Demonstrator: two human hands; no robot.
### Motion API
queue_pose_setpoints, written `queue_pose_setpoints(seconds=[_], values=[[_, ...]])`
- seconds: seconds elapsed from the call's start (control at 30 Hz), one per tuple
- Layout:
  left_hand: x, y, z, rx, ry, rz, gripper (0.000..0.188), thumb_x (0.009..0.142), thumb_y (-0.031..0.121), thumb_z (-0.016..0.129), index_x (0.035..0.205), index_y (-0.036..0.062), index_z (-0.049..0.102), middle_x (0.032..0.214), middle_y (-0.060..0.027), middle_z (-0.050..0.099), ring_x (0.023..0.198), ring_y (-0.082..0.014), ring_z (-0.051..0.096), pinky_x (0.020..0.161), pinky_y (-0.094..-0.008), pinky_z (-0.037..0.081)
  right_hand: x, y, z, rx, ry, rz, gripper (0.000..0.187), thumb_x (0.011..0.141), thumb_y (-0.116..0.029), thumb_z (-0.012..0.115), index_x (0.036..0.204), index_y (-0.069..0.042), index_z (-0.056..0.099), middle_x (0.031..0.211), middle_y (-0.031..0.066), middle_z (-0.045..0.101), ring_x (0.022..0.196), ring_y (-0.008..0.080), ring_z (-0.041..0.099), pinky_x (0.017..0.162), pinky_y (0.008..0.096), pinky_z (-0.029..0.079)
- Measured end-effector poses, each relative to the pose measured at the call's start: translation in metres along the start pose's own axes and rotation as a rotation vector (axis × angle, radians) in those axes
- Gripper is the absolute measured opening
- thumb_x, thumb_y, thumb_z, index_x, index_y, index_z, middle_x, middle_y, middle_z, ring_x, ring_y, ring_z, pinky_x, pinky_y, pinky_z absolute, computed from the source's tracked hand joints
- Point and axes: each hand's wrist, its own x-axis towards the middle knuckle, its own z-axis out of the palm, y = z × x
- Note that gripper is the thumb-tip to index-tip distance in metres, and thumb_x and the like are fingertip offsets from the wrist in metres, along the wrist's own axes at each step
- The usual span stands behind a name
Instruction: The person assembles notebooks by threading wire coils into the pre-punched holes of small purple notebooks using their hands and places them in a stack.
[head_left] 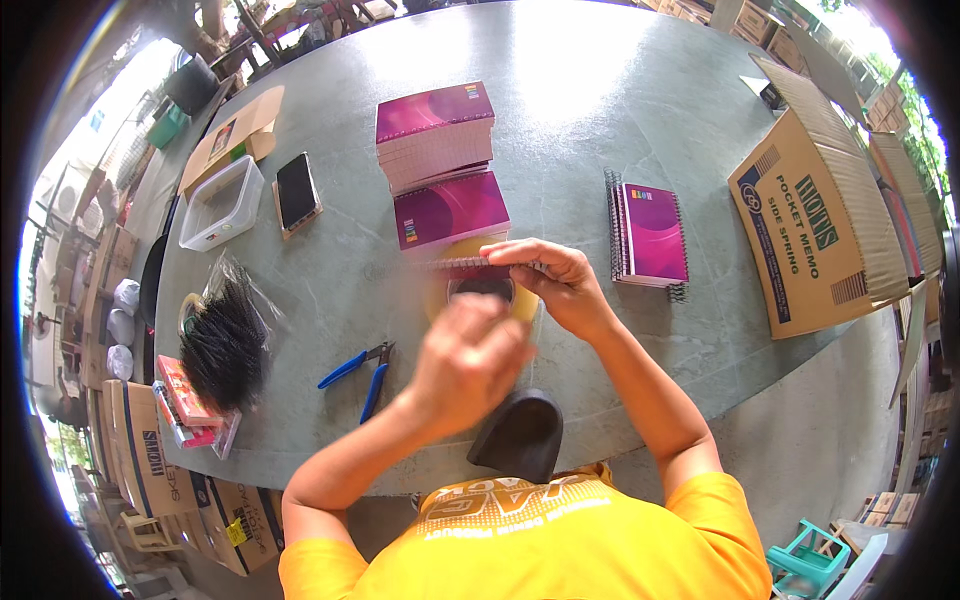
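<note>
My right hand [555, 280] is closed, its fingers pinching a small notebook [445, 265] by the row of holes along its edge. Motion smears my left hand [468, 352], which is just below that edge; its fingers are too blurred to read. Under the hands shows part of a yellow roll of tape [523, 303]. Directly beyond, purple-covered pads lie in a tall stack [435, 112] with a shorter stack [452, 208] nearer me. Blue-handled cutting pliers [362, 378] rest on the table to the left of my left hand.
Finished spiral notebooks [652, 232] stand in a pile at right, before an open cardboard box [810, 225]. At left are a phone [296, 192], a clear plastic tub [222, 205] and a bag of black spiral wires [225, 345]. A dark curved object [520, 435] sits by the near edge.
</note>
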Motion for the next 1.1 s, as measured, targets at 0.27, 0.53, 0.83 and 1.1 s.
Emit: queue_pose_setpoints(seconds=[0.27,0.53,0.83,1.1], values=[[0.050,-0.054,-0.027,0.232,-0.106,-0.078,0.017,0.076,0.017,0.071,0.086,0.0057,0.065,0.083,-0.0060,0.061,0.085,-0.0244,0.056,0.076,-0.0369,0.042,-0.007,-0.003,0.012,0.017,0.276,0.035,0.022,0.088,-0.003,0.061,0.110,-0.002,0.061,0.100,0.0045,0.066,0.091,0.0087,0.059,0.083,0.0247,0.048],[0.060,-0.047,-0.016,0.072,-0.192,-0.094,0.026,0.074,0.012,0.071,0.095,0.0045,0.058,0.091,-0.0107,0.060,0.083,-0.0290,0.057,0.075,-0.0405,0.044,-0.016,0.006,-0.005,-0.330,0.168,0.052,0.013,0.087,-0.002,0.062,0.099,0.000,0.066,0.087,0.0014,0.068,0.082,0.0058,0.059,0.075,0.0227,0.049],[0.069,-0.043,-0.002,-0.103,-0.244,0.052,0.019,0.078,0.001,0.059,0.097,-0.0013,0.061,0.087,-0.0152,0.061,0.084,-0.0314,0.059,0.076,-0.0399,0.048,-0.018,0.013,-0.008,-0.329,0.178,0.041,0.018,0.084,-0.008,0.066,0.101,-0.001,0.066,0.084,0.0038,0.069,0.077,0.0038,0.057,0.069,0.0238,0.048],[0.064,-0.038,0.011,-0.107,-0.096,0.093,0.016,0.073,0.000,0.064,0.089,0.0001,0.062,0.082,-0.0130,0.062,0.079,-0.0301,0.059,0.072,-0.0379,0.049,-0.019,0.007,-0.006,-0.410,0.196,0.034,0.019,0.085,-0.007,0.062,0.104,-0.003,0.065,0.086,0.0075,0.069,0.076,0.0109,0.063,0.066,0.0268,0.049]])
